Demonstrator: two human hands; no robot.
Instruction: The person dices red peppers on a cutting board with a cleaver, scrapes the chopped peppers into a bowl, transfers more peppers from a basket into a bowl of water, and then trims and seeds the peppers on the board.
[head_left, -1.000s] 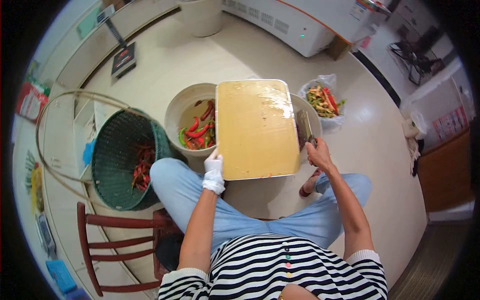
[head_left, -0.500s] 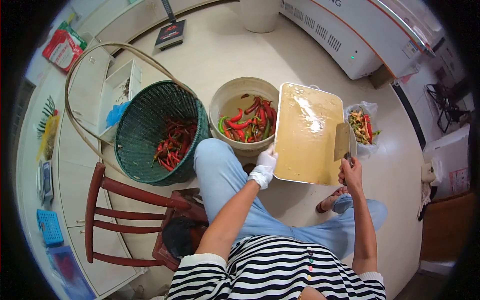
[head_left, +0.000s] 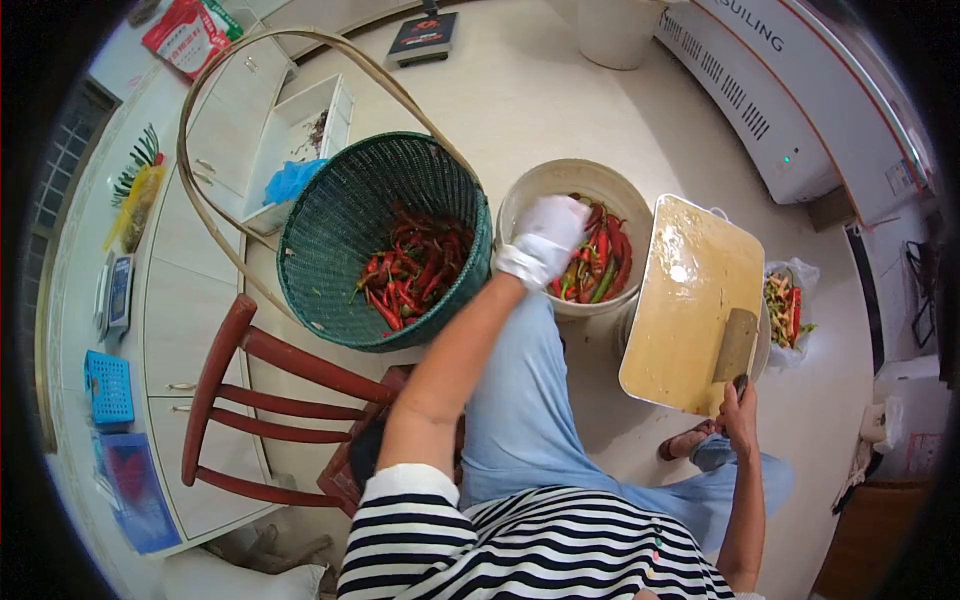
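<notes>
My left hand (head_left: 553, 232), in a white glove, is over the pale bucket (head_left: 522, 187) of red and green chili peppers (head_left: 606, 252). Motion smears its fingers, and whatever they touch is hidden. On the right, my right hand (head_left: 739, 410) is bare and wrapped round the handle of a cleaver (head_left: 736, 343). The broad blade lies against the wet tan cutting board (head_left: 685, 300), near its right edge. No pepper shows on the board.
Left of the bucket stands a green woven basket (head_left: 325, 245) with red peppers and a tall hoop handle. A plastic bag (head_left: 805, 275) of chopped peppers lies beyond the board. A red wooden chair (head_left: 300, 365) is at my left, a white freezer (head_left: 770, 110) at the far right.
My left hand has left the board's near-left edge and moved up and left to the bucket. My right hand keeps the cleaver at the board. The whole view has shifted.
</notes>
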